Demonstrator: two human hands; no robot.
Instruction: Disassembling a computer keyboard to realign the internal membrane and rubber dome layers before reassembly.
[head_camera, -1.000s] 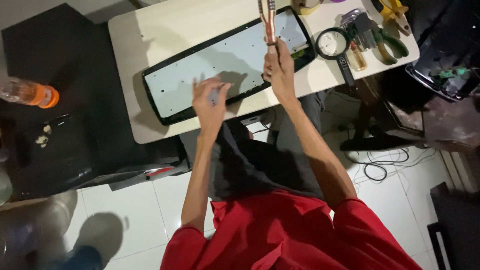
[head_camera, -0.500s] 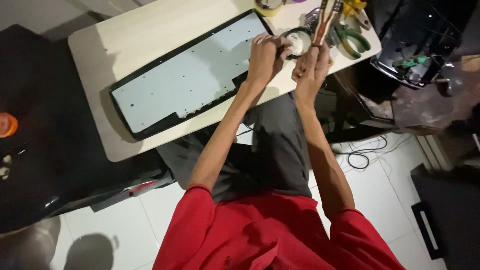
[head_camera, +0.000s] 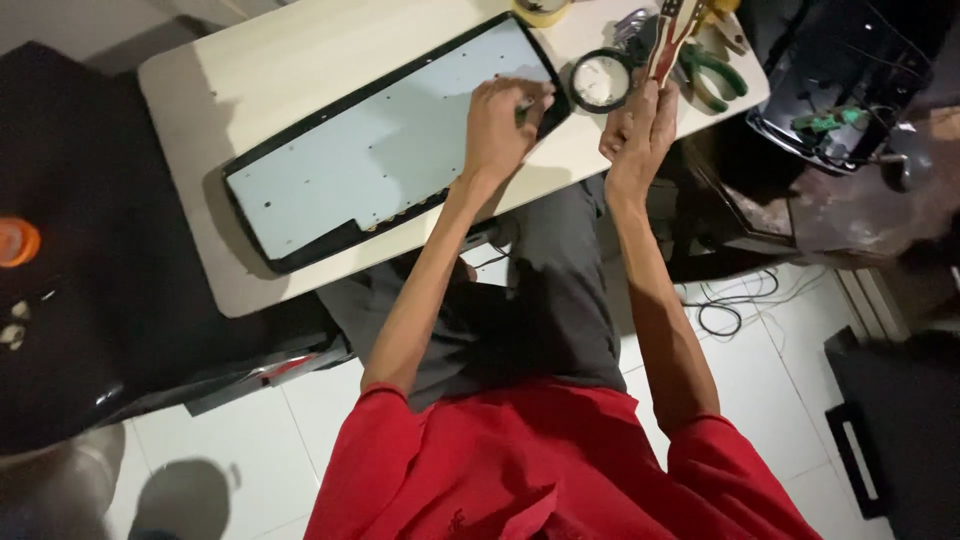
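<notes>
**Working at the Corner of an Opened Keyboard**

Leaning over a pale table (head_camera: 300, 60), the person kept both hands at the right end of a keyboard (head_camera: 390, 150) that lay face down, its black frame around a bare, light grey backplate dotted with small holes. The keyboard sat at a slant across the tabletop, probably so that the near right corner came within easy reach of the seated person.

The left hand (head_camera: 500, 125) rested on that corner with its fingers curled together and pinched on something small and greenish; what it was could not be made out. The right hand (head_camera: 635, 125) stood just beside the keyboard, off its right edge, with the fingers closed around the lower end of a slim tool (head_camera: 668, 40) with a brownish handle, held upright and pointing away from the person, apparently to keep it ready while the other hand worked. Its tip ran out of the picture at the top.

Between the two hands lay a round magnifying glass (head_camera: 600, 80) in a black rim, close by the corner. Green-handled pliers (head_camera: 715, 75) lay beyond the right hand, near the table's far right edge, among other tools that were too jumbled to tell apart. A roll of tape (head_camera: 543, 10) was cut off at the top edge. On the dark surface to the left, an orange cap (head_camera: 15, 240) showed only in part.
</notes>
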